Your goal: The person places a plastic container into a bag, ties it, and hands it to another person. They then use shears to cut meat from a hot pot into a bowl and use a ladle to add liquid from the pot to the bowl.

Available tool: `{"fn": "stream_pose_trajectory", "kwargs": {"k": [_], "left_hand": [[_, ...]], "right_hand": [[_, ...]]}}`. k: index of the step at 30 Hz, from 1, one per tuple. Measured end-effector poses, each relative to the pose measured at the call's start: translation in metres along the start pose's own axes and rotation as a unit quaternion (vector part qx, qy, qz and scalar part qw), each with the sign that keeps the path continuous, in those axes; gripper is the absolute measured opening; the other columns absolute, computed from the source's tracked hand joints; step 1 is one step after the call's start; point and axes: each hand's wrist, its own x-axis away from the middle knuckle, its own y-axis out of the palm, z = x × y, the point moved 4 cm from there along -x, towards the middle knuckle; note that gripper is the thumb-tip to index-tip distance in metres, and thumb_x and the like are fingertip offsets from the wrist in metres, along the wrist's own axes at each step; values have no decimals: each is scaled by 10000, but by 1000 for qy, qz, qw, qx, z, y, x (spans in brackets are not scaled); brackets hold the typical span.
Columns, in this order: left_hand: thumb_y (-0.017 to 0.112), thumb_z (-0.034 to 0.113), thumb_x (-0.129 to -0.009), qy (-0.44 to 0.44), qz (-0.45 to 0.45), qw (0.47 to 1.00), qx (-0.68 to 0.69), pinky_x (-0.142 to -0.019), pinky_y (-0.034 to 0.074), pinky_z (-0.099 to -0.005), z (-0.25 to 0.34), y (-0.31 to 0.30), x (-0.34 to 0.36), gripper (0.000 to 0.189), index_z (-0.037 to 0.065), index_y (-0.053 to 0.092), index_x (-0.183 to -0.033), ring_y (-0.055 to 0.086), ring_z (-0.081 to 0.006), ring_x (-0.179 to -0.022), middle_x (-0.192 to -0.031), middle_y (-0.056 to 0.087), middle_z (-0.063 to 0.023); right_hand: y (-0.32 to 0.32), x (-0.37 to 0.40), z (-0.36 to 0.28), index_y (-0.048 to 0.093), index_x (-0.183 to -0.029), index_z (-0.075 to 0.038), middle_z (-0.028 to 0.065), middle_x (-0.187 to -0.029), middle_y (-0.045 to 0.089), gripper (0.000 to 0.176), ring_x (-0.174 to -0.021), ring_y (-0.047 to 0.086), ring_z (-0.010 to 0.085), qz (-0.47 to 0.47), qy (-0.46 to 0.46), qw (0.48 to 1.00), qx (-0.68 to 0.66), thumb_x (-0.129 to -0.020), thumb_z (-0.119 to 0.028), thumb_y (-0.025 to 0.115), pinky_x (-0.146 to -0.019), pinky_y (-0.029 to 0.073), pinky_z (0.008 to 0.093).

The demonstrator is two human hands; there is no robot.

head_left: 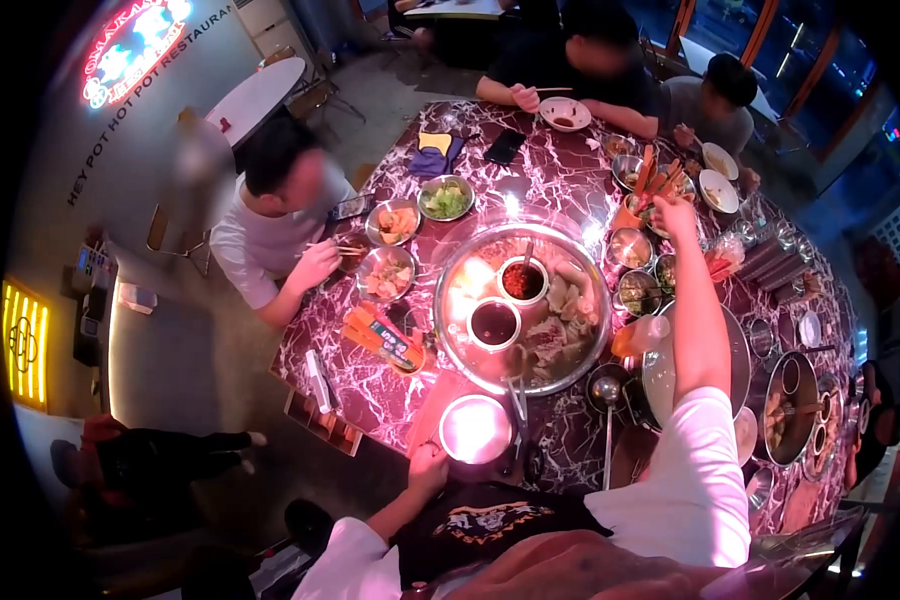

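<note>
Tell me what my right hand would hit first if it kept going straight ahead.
Probably the dish of orange-red sticks, just beyond the right hand. Depth is unclear from this view, so the hand may already touch them or pass above.

The right arm is stretching straight out across the table (370,390) — the right grip (675,214) is hovering over its far side. The left grip (428,468) is resting at the table's near edge, forearm bent — the fingers of both are showing too blurred to read.
</note>
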Motion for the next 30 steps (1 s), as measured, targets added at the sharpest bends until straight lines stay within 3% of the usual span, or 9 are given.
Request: {"fn": "stream_pose_trajectory", "kwargs": {"k": [2,4,7,10,15,17,21,24,30], "left_hand": [[653,79,-755,-8,-53,998,-11,-638,473,-407,-3,-1,-2,134,65,647,-888,567,-312,-762,-819,539,-124],[610,119,-794,94,-43,995,-2,-659,489,-419,0,-6,-3,122,55,632,-895,572,-312,-802,-842,544,-128],[546,152,-827,134,-240,949,-154,-717,537,-400,-34,32,1,190,33,658,-923,625,-318,-844,-888,578,-157],[501,115,-839,159,-284,936,-138,-663,551,-454,-23,10,-12,172,27,648,-840,644,-342,-778,-902,585,-172],[529,194,-904,300,-261,913,-92,-628,538,-442,-20,-2,-18,175,32,590,-928,628,-313,-775,-932,565,-148],[527,197,-909,329,-242,908,-90,-644,531,-443,-20,-2,-24,184,40,612,-953,629,-312,-780,-925,582,-139],[524,166,-886,399,-197,894,-58,-605,516,-430,-30,3,-32,128,80,618,-905,633,-300,-731,-818,588,-114],[554,213,-876,347,-228,903,-108,-580,515,-449,-41,11,-32,145,72,583,-860,635,-317,-758,-857,583,-123],[599,157,-824,313,-133,939,48,-720,500,-440,-32,-33,-13,93,85,619,-879,612,-327,-832,-869,596,-122]], "right_hand": [[-10,46,-4,620,-1007,-14,46,-779,638,222,-642,640,135,-43,-33,998,24,-916,-214,652,-528,502,239],[-13,137,-15,624,-1062,-6,53,-817,655,246,-650,650,135,-25,-38,999,-19,-910,-197,652,-540,511,243],[5,297,-30,614,-1189,-7,75,-978,685,278,-747,656,135,-4,9,999,-47,-948,-143,593,-616,513,234],[29,442,22,628,-1163,-18,89,-958,697,248,-766,658,133,3,74,989,-131,-960,-151,578,-688,522,245],[80,641,153,615,-1023,-8,39,-794,652,190,-642,597,91,31,109,978,-174,-985,-185,558,-549,465,219],[96,707,188,611,-1024,5,49,-798,647,184,-619,591,93,40,208,965,-154,-987,-163,546,-520,454,225],[118,772,204,623,-1047,4,36,-778,639,137,-635,603,91,36,251,964,-77,-940,-71,581,-555,483,237],[129,777,217,632,-1025,10,28,-763,632,136,-646,611,96,28,216,976,-27,-927,-76,596,-593,495,250],[144,752,212,638,-1062,3,22,-769,637,193,-677,594,98,0,152,983,100,-905,-109,626,-653,504,270]]}}
